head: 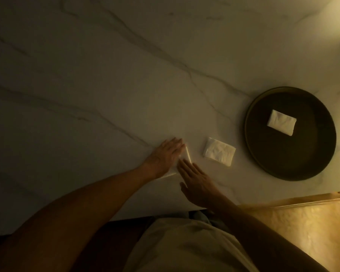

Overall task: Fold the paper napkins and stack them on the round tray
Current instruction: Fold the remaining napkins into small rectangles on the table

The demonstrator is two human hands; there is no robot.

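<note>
Your left hand (168, 154) lies flat, fingers straight and together, pressing down on a white paper napkin (187, 155) just below the centre of the frame. Only slivers of that napkin show: a bright edge past your fingertips and a thin strip under your wrist. Your right hand (196, 180) sits just below and to the right of it, fingers straight and released, their tips touching or very nearly touching the napkin's near corner; it grasps nothing.

A second, folded napkin (219, 151) lies on the marble-patterned surface (106, 75) just to the right of your hands, apart from them and from the tray. The round tray (263, 163), dark with a raised rim, sits at the right of the frame, well clear of your hands. One folded napkin on the tray (281, 122) rests in its upper half, alone and tilted slightly.

At the lower right corner a bright golden panel (310, 222) meets the surface's edge. Your pale shirt (185, 248) fills the bottom centre of the frame.
</note>
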